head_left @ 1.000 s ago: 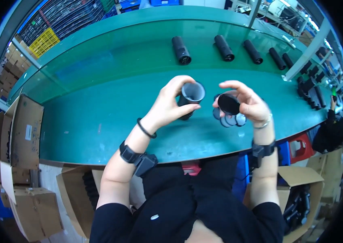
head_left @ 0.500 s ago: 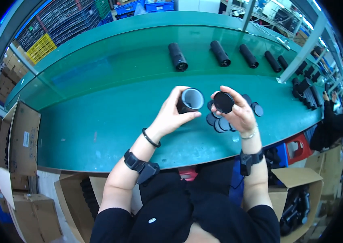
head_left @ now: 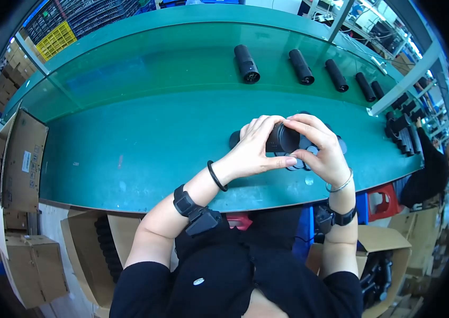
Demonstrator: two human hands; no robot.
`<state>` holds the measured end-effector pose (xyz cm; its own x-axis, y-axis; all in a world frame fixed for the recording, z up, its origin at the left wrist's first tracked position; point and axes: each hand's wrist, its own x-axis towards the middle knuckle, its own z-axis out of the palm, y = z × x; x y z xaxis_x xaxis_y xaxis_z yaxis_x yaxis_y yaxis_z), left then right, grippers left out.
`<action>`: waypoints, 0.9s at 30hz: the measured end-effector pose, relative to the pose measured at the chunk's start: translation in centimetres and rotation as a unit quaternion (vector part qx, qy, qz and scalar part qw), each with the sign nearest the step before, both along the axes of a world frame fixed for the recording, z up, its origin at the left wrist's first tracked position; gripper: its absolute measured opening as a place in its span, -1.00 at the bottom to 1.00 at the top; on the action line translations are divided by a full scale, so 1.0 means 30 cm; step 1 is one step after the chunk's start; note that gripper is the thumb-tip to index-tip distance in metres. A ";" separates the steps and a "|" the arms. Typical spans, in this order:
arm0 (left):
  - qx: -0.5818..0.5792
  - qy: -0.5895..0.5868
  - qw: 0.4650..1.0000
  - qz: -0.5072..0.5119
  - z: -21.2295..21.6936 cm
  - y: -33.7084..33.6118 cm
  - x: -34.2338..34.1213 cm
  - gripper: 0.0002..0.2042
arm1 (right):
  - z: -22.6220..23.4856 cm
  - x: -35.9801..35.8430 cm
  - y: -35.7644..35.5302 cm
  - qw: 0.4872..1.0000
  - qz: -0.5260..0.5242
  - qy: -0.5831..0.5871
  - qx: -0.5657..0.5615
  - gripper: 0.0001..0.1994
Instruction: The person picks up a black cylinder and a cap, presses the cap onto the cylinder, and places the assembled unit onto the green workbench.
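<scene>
My left hand (head_left: 253, 148) is wrapped round a black cylindrical tube (head_left: 234, 139), which lies crosswise above the bench with one end showing on the far side of my fingers. A round black cap (head_left: 290, 139) sits at the tube's right end. My right hand (head_left: 324, 147) grips the cap's edge, fingers on top and thumb below. Whether the cap is fully seated cannot be told. Beneath and behind my right hand lies a cluster of loose round caps (head_left: 312, 150), partly covered by it.
Several black tubes (head_left: 247, 64) lie in a row on the green belt behind the bench (head_left: 145, 143). Open cartons stand at the left (head_left: 26, 159) and below the bench edge. At far right are more tubes (head_left: 407, 132), a person's arm and a red stool (head_left: 383, 201).
My hands have come together. The tube has turned from mouth-up to sideways, and the cap from my right hand is now at its end.
</scene>
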<state>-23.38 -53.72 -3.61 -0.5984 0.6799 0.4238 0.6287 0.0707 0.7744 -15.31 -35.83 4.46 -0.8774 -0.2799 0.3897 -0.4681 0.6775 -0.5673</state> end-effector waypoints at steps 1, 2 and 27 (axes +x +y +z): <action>0.005 0.010 1.000 0.009 -0.004 0.007 0.000 -0.21 | -0.004 -0.001 0.004 1.000 -0.006 0.006 0.012 -0.40; 0.010 0.020 1.000 0.018 -0.008 0.009 -0.001 -0.23 | -0.008 -0.002 0.005 1.000 -0.011 0.012 0.023 -0.40; 0.002 0.021 0.999 0.026 0.000 -0.028 -0.024 -0.42 | -0.012 -0.043 -0.059 0.993 -0.049 0.020 0.102 -0.44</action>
<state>-24.11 -54.57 -3.60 -0.6153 0.6458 0.4520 0.6559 0.1014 0.7480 -16.61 -37.58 4.08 -0.8896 -0.2700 0.3683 -0.4130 0.8199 -0.3965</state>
